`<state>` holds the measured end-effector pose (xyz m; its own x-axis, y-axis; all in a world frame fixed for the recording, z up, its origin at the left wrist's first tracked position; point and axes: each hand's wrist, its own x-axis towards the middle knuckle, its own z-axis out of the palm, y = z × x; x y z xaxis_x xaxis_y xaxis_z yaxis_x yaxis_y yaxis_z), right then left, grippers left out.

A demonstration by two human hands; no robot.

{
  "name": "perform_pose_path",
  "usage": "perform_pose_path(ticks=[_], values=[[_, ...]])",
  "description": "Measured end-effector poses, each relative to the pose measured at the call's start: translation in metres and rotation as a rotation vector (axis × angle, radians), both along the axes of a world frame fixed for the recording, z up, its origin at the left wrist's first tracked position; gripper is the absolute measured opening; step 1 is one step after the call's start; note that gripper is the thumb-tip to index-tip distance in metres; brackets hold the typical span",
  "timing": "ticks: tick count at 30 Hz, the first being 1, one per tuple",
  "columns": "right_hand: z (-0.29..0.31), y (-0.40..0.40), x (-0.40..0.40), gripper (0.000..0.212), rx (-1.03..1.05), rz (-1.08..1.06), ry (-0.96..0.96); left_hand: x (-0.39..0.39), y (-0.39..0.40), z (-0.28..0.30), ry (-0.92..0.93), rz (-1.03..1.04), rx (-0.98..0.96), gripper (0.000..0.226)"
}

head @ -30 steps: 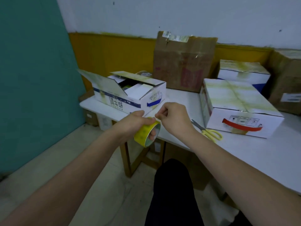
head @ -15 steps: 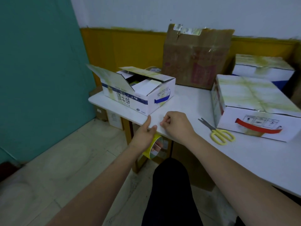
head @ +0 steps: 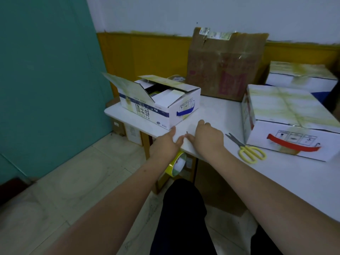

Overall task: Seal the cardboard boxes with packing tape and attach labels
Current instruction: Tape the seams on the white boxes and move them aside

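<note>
A yellow tape roll point(head: 177, 162) hangs just under the table's front edge, partly hidden behind my left hand point(head: 165, 146), whose lower fingers hold it; the forefinger and thumb reach up to the edge. My right hand point(head: 207, 138) lies beside it with fingers flat on the white table point(head: 220, 115) and thumb at the edge, almost touching the left thumb. A white box with a blue stripe point(head: 160, 107) stands with its flaps open just beyond my hands. A white box with a red stripe point(head: 287, 115), taped shut, sits to the right.
Yellow-handled scissors point(head: 248, 150) lie on the table between my right hand and the taped box. A tall brown carton point(head: 224, 65) leans against the back wall, another taped white box point(head: 301, 76) at far right. A teal wall stands left; more cartons sit under the table.
Both hands moved forward from mid-air to the table's front edge. The tape roll dropped below the edge under my left hand. The right hand went from pinching at the roll to lying flat.
</note>
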<state>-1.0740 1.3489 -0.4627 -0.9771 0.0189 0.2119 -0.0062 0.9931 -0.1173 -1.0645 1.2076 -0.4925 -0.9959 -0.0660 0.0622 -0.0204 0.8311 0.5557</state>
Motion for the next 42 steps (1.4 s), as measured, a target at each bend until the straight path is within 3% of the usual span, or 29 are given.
perform_pose_path(ticks=[3, 7, 10, 12, 17, 20, 23, 26, 31, 37, 42], values=[[0.008, 0.006, -0.002, 0.038, -0.034, 0.067, 0.094, 0.002, -0.012, 0.021, -0.026, -0.073, -0.277, 0.068], [0.036, 0.009, -0.019, 0.035, -0.271, 0.140, 0.291, 0.004, -0.054, 0.061, -0.002, -0.032, -0.195, 0.059], [0.062, 0.000, -0.048, 0.040, -0.353, 0.216, 0.380, -0.010, -0.087, 0.086, 0.222, 0.207, -0.172, 0.079], [0.075, -0.007, -0.071, 0.051, -0.295, 0.256, 0.343, -0.022, -0.098, 0.098, 0.345, 0.272, -0.141, 0.080], [0.082, -0.018, -0.124, 0.070, -0.149, 0.302, 0.076, -0.062, -0.087, 0.100, 0.450, 0.140, -0.102, 0.100], [0.072, -0.016, -0.145, 0.050, -0.129, 0.246, -0.027, -0.085, -0.078, 0.097, 0.391, 0.140, -0.181, 0.101], [0.073, -0.013, -0.152, 0.030, -0.099, 0.235, 0.065, -0.100, -0.071, 0.095, 0.318, 0.120, -0.145, 0.094], [0.086, -0.010, -0.154, 0.034, 0.054, 0.258, 0.027, -0.111, -0.064, 0.089, 0.174, 0.062, -0.221, 0.076], [0.086, 0.000, -0.141, 0.036, 0.196, 0.281, 0.052, -0.114, -0.062, 0.089, 0.158, -0.030, -0.193, 0.062], [0.105, 0.037, -0.123, 0.042, 0.133, 0.298, -0.088, -0.087, -0.024, 0.110, 0.091, -0.060, -0.460, 0.062], [0.110, 0.070, -0.105, 0.044, 0.166, 0.301, -0.168, -0.054, 0.038, 0.115, 0.118, -0.099, -0.682, 0.020]])
